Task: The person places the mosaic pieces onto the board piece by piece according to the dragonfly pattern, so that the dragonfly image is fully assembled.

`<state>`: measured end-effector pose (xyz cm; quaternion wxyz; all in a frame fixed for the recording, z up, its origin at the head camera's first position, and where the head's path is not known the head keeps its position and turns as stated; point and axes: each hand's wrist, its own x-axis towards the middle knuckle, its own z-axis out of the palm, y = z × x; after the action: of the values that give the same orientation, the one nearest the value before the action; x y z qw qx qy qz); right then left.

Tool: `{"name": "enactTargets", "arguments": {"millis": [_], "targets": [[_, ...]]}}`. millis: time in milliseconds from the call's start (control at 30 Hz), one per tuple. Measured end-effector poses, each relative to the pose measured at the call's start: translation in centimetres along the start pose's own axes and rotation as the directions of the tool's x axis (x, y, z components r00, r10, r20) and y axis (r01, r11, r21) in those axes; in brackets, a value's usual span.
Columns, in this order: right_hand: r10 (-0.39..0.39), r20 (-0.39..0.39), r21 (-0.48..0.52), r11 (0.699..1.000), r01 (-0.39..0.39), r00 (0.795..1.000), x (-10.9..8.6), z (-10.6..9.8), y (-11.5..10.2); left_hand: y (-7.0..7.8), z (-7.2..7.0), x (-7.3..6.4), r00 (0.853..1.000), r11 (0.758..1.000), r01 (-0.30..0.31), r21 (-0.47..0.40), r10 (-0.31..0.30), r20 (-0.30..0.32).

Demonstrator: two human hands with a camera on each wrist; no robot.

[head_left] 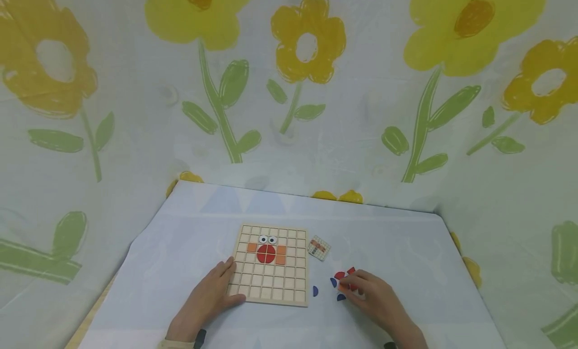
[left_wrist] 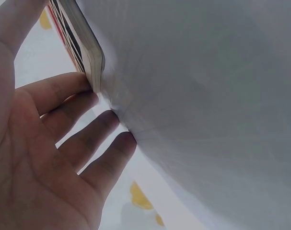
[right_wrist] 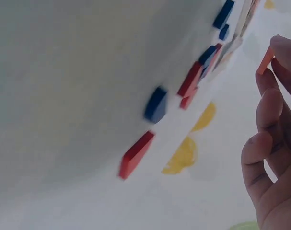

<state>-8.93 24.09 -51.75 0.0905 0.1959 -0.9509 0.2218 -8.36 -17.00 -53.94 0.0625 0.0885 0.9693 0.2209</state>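
A wooden grid board (head_left: 253,294) lies on the table, bearing two eye tiles (head_left: 268,239), a red disc of quarter pieces (head_left: 266,254) and orange squares (head_left: 281,259). My left hand (head_left: 212,291) rests against the board's near-left corner, fingers along the left edge and thumb at the front; in the left wrist view, fairly straight fingertips (left_wrist: 90,82) touch the board's side. To the right of the board, my right hand (head_left: 372,294) pinches an orange tile (right_wrist: 265,61) between thumb and fingertips. Below that hand lie loose red pieces (right_wrist: 136,154) and blue pieces (right_wrist: 156,105), partly hidden by it in the head view.
A small pattern card (head_left: 319,248) lies tilted by the board's right edge. One blue half-round piece (head_left: 315,291) sits between the board and the right hand. A flower-printed cloth (head_left: 343,113) hangs behind and beside the table (head_left: 397,253).
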Motion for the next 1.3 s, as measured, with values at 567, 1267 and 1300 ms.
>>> {"name": "enactTargets", "arguments": {"millis": [567, 1267, 1300], "targets": [[-0.348, -0.057, 0.048, 0.935, 0.351, 0.936, 4.4, 2.2, -5.7, 0.1, 0.0, -0.2, 1.0, 1.0, 0.001, -0.009, -0.001, 0.0], [-0.412, -0.055, 0.061, 0.908, 0.415, 0.91, 12.8, 6.6, -12.1, -0.1, 0.0, 0.0, 0.999, 1.0, -0.03, -0.003, 0.03, -0.032], [-0.402, -0.037, 0.066, 0.913, 0.403, 0.915, 13.1, 6.9, -12.2, -0.1, 0.0, 0.0, 0.999, 1.0, -0.029, -0.004, 0.029, -0.03]]}}
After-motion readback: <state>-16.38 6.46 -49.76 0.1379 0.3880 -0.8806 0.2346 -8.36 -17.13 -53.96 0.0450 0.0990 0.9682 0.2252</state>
